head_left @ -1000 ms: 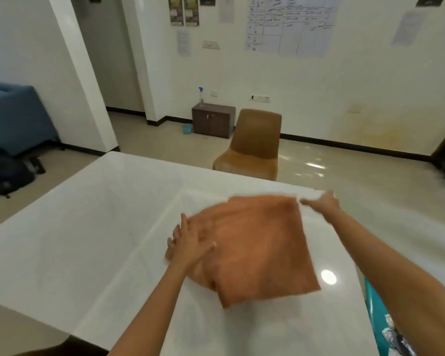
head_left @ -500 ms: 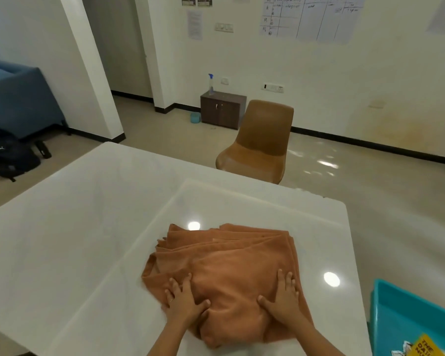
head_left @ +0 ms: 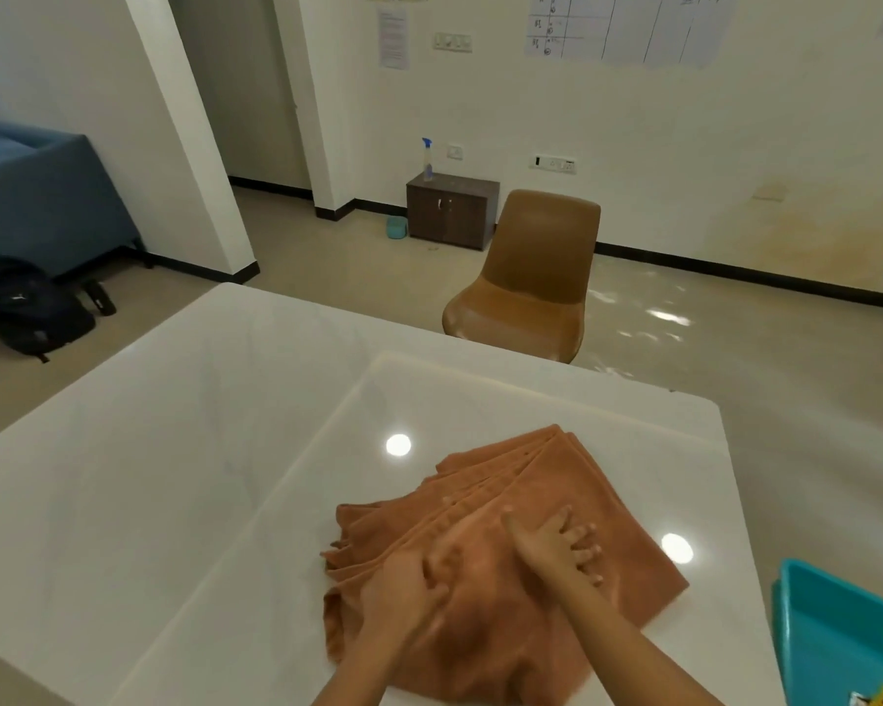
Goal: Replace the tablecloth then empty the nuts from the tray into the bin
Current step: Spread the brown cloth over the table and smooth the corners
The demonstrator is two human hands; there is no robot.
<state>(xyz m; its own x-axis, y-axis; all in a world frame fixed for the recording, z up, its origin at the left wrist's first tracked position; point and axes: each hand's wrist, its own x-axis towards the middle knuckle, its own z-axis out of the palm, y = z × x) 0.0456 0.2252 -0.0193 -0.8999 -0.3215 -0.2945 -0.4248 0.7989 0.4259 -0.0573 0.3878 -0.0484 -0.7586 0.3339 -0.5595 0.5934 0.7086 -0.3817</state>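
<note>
My left hand (head_left: 404,593) and right hand (head_left: 556,545) press flat, fingers spread, on the folded rust-orange terry tablecloth (head_left: 521,501) on the glossy white table (head_left: 174,450).

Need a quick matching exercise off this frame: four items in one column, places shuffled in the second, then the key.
Things:
1. folded orange cloth
2. spray bottle
3. teal bin
4. black backpack

Places:
A. on the floor, far left
B. on the white table, under both hands
C. on the small brown cabinet
D. at the table's right edge

Pairs: 1-B, 2-C, 3-D, 4-A
</note>
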